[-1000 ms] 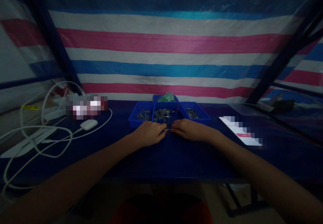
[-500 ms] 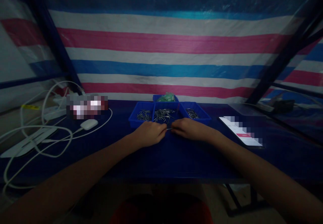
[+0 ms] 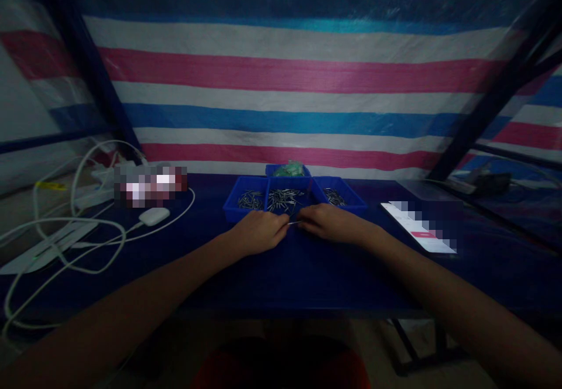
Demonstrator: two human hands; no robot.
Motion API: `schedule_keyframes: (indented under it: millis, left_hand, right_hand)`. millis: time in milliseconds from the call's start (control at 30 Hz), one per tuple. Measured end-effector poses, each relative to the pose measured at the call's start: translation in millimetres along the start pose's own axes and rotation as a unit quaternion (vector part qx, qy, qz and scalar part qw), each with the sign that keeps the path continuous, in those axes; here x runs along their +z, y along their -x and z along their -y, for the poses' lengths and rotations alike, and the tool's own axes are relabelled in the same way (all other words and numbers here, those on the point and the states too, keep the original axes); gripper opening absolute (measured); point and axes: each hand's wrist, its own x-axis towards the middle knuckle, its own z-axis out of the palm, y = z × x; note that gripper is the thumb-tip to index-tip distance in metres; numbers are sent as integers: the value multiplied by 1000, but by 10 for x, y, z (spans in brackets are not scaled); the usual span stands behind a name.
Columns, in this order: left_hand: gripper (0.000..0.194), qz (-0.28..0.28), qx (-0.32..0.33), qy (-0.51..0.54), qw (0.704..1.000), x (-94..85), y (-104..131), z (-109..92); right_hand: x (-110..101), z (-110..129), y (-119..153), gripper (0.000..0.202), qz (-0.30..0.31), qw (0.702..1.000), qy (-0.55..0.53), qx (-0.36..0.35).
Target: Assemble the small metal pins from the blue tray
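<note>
A thin, light-coloured rod spans the gap between my hands, just in front of the blue bins. My left hand pinches its left end; my right hand has closed fingers at its right end. Behind the hands, the middle bin holds a pile of small metal pins. More metal pieces lie in the left bin and the right bin. Green and clear plastic packing fills the rear bin.
On the blue table, white cables, a white adapter and a pixelated object lie at the left. A lit phone lies at the right. Striped sheeting hangs behind, between dark frame posts.
Both hands remain almost in place, with the thin rod still between them. Only very slight finger movement shows.
</note>
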Motion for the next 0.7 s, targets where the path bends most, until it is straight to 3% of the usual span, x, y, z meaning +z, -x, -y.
schedule_keyframes:
  millis: [533,633,700]
  left_hand:
    - [29,7,-8,8,1000,13,-7,-6]
    - [30,8,-12,13,1000,1,1,-9]
    - [28,16,-13,31,999,5,8,3]
  right_hand:
    - [-23,-12,10,23,20,1000,9,-18]
    - [-117,84,14,21,-14,1000,22,-13]
    - [-220,281,5,21,-62,997,42,-25]
